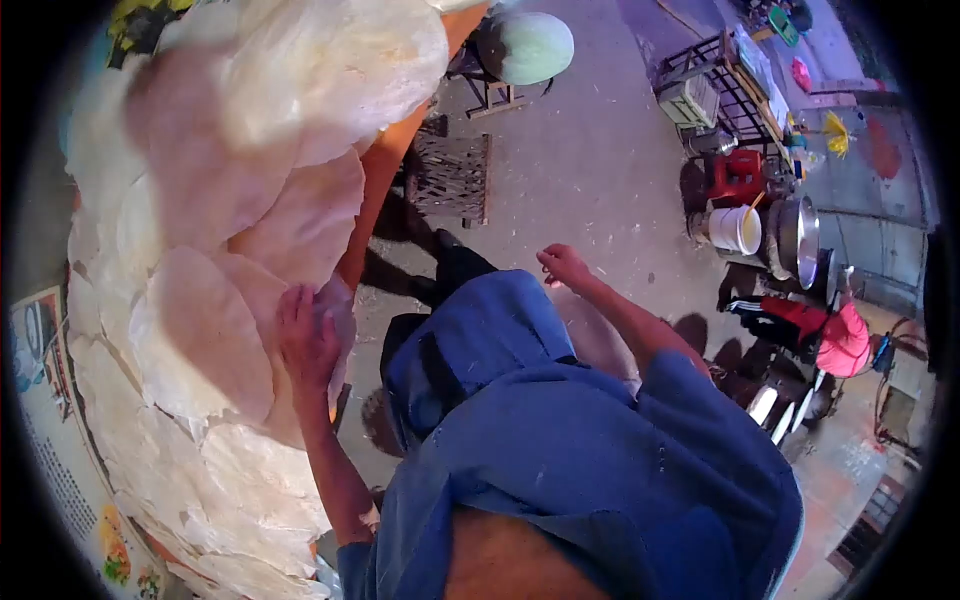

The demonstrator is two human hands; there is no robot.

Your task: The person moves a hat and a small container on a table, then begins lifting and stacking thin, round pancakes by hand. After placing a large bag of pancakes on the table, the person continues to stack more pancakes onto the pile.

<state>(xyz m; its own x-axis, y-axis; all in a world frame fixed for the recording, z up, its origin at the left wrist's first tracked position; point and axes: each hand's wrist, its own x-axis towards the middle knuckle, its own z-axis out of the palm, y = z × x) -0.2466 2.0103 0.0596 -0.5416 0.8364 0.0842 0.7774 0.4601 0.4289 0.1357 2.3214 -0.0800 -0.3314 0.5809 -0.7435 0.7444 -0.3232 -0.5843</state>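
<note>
Many thin, pale, round sheets [205, 330] overlap in a large pile on the left. My left hand [308, 335] lies over the pile's right edge, fingers extended, touching a sheet there. My right hand [565, 264] is in front of my body with curled fingers. Beneath my right wrist and forearm is another pale round sheet [597, 328], partly hidden by the arm and the blue clothing. Whether my right fingers grip anything is too small to tell.
An orange edge [385, 165] borders the pile. Ahead are a woven stool [450, 178] and a pale green round top [525, 48]. To the right stand a red stool [737, 177], a white bucket [733, 230], a metal basin [805, 242] and a person in pink [845, 340].
</note>
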